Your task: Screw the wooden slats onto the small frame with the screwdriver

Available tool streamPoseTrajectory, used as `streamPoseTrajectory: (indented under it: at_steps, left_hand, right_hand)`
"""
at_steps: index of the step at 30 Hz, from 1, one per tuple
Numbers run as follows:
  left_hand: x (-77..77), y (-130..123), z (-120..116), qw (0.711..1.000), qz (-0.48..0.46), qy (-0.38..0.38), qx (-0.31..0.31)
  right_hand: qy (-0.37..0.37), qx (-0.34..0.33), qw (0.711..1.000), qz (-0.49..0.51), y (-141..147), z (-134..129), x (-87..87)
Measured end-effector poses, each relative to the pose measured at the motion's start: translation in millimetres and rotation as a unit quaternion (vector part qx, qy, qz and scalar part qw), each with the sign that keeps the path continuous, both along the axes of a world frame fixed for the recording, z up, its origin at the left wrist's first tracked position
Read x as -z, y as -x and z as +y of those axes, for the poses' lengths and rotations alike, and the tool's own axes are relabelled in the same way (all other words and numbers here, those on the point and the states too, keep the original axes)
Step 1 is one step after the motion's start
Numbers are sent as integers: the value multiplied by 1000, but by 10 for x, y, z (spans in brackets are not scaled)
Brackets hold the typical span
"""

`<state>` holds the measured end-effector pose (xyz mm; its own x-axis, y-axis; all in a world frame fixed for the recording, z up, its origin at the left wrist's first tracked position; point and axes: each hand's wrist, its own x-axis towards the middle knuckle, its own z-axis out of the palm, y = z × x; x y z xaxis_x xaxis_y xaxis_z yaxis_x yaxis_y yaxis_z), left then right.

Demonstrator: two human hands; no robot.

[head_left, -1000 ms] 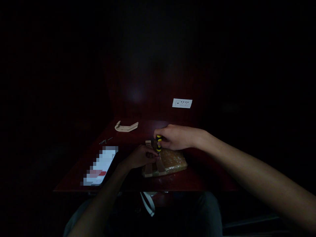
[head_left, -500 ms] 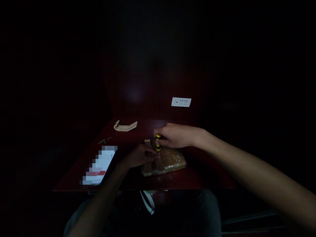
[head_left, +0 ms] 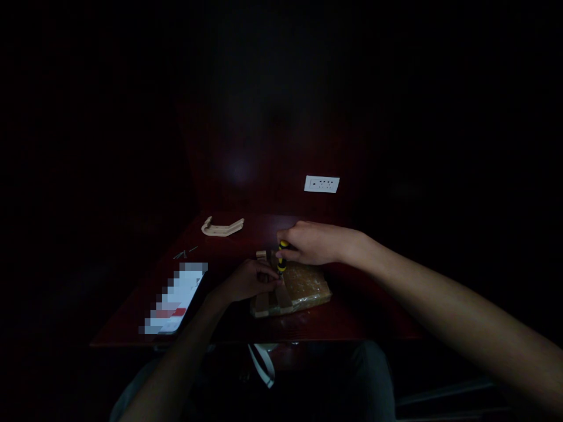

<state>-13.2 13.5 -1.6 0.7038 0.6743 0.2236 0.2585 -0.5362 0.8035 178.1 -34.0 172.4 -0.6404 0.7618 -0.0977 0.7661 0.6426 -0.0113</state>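
Observation:
My right hand (head_left: 303, 242) is closed around a screwdriver (head_left: 282, 258) with a yellow and black handle, its tip pointing down. My left hand (head_left: 253, 280) is closed in a pinch right beside that tip; what lies between its fingertips is too small to make out. Under both hands rests a brown package (head_left: 308, 287) wrapped in shiny clear film. On the package lie wooden strips (head_left: 284, 298), and the screwdriver's tip meets the nearer one by my left fingertips. A small wooden block end (head_left: 261, 255) shows behind my left hand.
A curved pale wooden piece (head_left: 223, 227) lies at the table's back left. Several thin screws or nails (head_left: 185, 254) lie in front of it. A lit phone (head_left: 178, 302) is left of my left arm. A white socket plate (head_left: 322, 184) is on the dark wall.
The whole view has shifted slightly. The screwdriver's handle leans a little more to the right at its top, and my right hand has turned slightly with it. My left hand keeps its pinch.

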Motion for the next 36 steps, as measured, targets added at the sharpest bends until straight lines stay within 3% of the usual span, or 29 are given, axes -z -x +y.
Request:
streamPoseTrajectory:
  at_steps: [8, 14, 22, 28, 33, 36]
  left_hand:
    - [6, 2, 2, 1000, -7, 4, 5]
    - [7, -3, 10, 1000, -1, 19, 4]
    - [-3, -10, 8, 1000, -4, 1, -1]
    - [8, -9, 17, 1000, -6, -16, 1]
    - [6, -1, 17, 1000, -5, -1, 5]
    - [-8, -5, 8, 1000, 4, -2, -2]
  right_hand:
    - [21, -42, 998, 38, -7, 3, 13]
    - [-6, -3, 1000, -5, 27, 12, 49]
    - [33, -49, 997, 59, -5, -17, -28]
    - [-28, -1, 1000, 0, 12, 16, 5]
    - [18, -40, 998, 42, 7, -8, 2]
    - [4, -42, 999, 32, 5, -7, 6]
